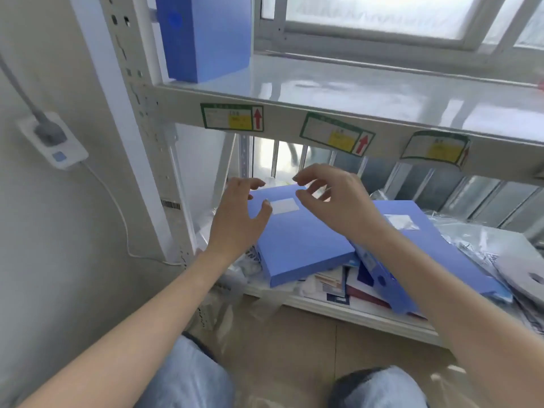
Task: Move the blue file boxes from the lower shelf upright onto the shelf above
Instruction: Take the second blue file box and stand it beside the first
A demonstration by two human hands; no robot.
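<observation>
A blue file box with a white label lies flat on the lower shelf, on top of papers. A second blue box lies tilted to its right, partly under my right forearm. One blue box stands upright at the left end of the upper shelf. My left hand is open with fingers spread at the flat box's left far corner. My right hand hovers open over its far edge, fingers curled; whether either hand touches the box is unclear.
The upper shelf's front beam carries green and yellow labels with red arrows, just above my hands. Plastic bags and papers crowd the lower shelf's right side. A white upright post stands at left, a wall socket beside it.
</observation>
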